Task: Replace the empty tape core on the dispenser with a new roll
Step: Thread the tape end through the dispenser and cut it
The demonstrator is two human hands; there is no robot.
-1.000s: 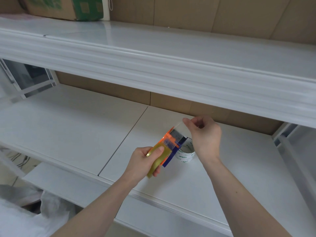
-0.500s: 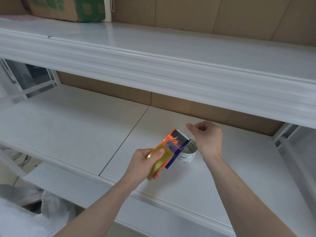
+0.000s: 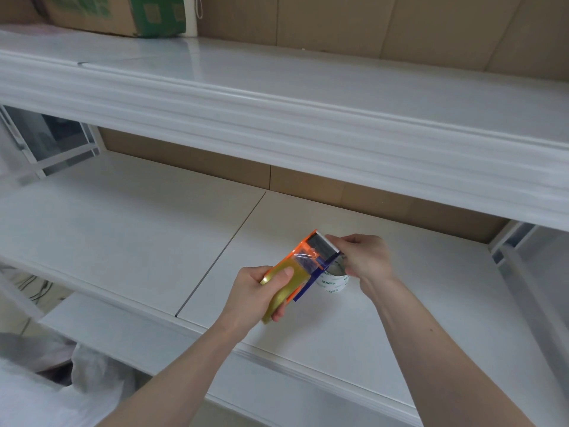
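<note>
- The dispenser (image 3: 311,260) is in the air over the lower shelf (image 3: 129,229), and our left hand (image 3: 258,295) holds it, with the thumb pressed on top of the new roll (image 3: 284,288) and the other fingers curled under it.
- The roll is yellowish and already sits in the frame, so we judge that the exchange itself is done and only the threading of the tape is left.
- Our right hand (image 3: 365,257) is just beyond the front end of the dispenser; its thumb and forefinger are pinched narrow at the metal blade (image 3: 321,243). We think they hold the clear tape end, but the film is too thin to see there.
- Below the right fingers, on the shelf, stands the core (image 3: 334,280), white with small print, just beside the dispenser's blue side plate.
- To do this step well, we should pull the end straight and flat over the blade, not to one side, so that it does not wrinkle or stick to itself.
- The left thumb should brake the roll lightly, so the tape comes out with some tension.
- The right fingertips must stay off the teeth of the blade.
</note>
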